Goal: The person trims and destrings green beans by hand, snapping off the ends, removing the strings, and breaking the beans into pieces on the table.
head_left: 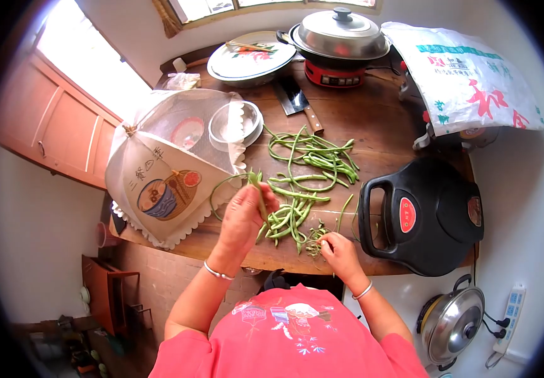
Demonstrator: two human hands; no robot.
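Observation:
My left hand point(244, 213), raised over the table's front left, is closed around a few long green beans, one of which curves out to the left. Low at the front edge, my right hand point(342, 255) has thumb and fingers pinched together beside a small heap of bean ends point(315, 239). Whatever is in that pinch is too small to make out. Between and beyond the hands lie short bean pieces point(283, 222). Farther back is a loose bunch of whole long green beans point(322, 154).
A cleaver point(298, 106) lies behind the beans. To the left stands a mesh food cover point(171, 170) by clear bowls point(236, 123). A black electric griddle point(432, 214) sits at right. Behind are a large plate point(250, 66), a lidded electric pan point(341, 41) and a printed white bag point(467, 82).

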